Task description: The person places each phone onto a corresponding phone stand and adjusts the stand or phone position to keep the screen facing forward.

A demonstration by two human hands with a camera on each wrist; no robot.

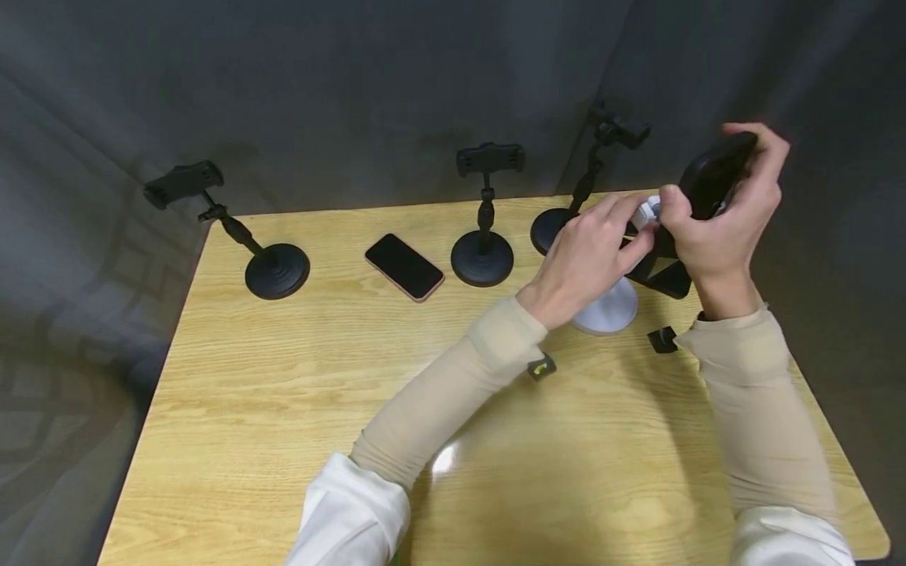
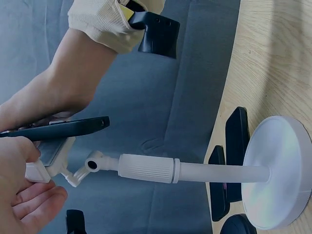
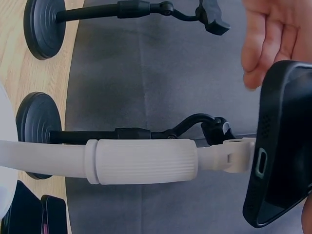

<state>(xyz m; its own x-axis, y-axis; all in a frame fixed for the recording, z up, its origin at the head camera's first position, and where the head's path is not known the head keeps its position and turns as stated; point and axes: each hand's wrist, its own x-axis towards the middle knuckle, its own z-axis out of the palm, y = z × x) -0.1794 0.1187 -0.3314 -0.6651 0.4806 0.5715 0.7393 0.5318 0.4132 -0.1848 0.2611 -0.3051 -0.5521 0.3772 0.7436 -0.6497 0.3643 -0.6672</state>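
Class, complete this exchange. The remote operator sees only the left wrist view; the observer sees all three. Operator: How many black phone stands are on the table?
Observer: Three black phone stands show in the head view.
Operator: Does a phone lie among them?
Observer: Yes, a pink-edged smartphone lies between the left and middle ones.
Operator: What is on the end of the black smartphone in the right hand?
Observer: The right wrist view shows a charging port in its short edge.

No legible text, label, brand, number or sign.
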